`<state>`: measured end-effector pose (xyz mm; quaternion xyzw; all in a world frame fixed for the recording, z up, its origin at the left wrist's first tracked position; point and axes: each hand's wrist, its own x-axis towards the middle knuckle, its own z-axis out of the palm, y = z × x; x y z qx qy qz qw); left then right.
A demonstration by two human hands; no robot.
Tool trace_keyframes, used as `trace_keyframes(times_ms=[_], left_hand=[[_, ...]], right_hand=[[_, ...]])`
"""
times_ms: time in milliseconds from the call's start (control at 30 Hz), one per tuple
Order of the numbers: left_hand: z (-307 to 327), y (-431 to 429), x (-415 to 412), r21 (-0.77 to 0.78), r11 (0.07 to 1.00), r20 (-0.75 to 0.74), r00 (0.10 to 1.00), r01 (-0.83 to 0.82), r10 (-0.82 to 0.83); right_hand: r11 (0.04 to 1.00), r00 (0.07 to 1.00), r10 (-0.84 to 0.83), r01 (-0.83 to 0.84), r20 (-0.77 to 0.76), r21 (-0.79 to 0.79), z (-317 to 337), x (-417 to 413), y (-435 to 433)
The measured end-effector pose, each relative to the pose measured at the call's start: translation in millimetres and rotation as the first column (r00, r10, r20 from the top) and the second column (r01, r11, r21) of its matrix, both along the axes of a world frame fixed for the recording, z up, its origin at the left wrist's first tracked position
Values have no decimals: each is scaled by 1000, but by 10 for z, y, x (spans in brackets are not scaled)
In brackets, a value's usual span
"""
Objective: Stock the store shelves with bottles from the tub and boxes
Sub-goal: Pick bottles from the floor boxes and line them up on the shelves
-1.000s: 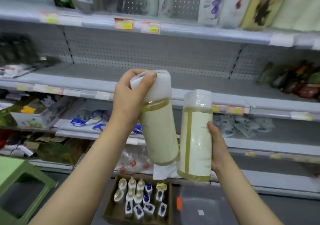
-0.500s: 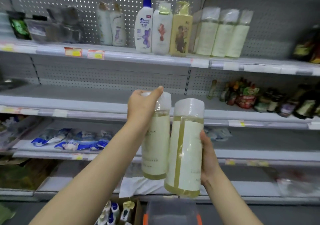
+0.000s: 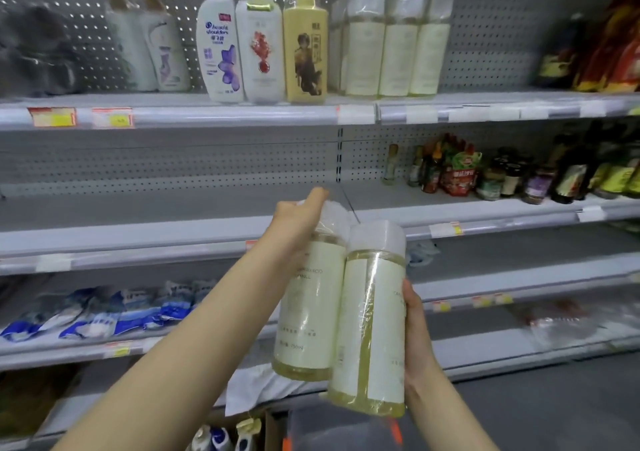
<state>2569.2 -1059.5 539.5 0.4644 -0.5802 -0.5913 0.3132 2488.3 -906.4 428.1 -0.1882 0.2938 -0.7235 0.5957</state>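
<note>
Both arms raised in front of the body, bare to the elbow and beyond. Left forearm runs from lower left up toward centre, wrist roughly straight. Left hand (image 3: 297, 223) wrapped over the top end of a bottle (image 3: 309, 308), back of hand facing the camera, thumb extended up and right across the cap. Right forearm enters from lower right, shorter in view, wrist slightly bent. Right hand (image 3: 417, 338) grips the lower right side of a second bottle (image 3: 372, 319), thumb lying along its side; fingers hidden behind it. Right hand lower and nearer than the left. Hands apart; the two bottles touch side by side.
</note>
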Motion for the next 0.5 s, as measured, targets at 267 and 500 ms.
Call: trace_keyframes(times_ms=[267, 500], left_hand=[[-176, -787, 175, 212, 875, -484, 825, 435, -292], [-515, -1139, 3, 79, 834, -273, 817, 546, -508]], right_hand=[[988, 988, -139, 134, 69, 75, 91, -151, -495], [987, 987, -161, 160, 25, 27, 79, -331, -897]])
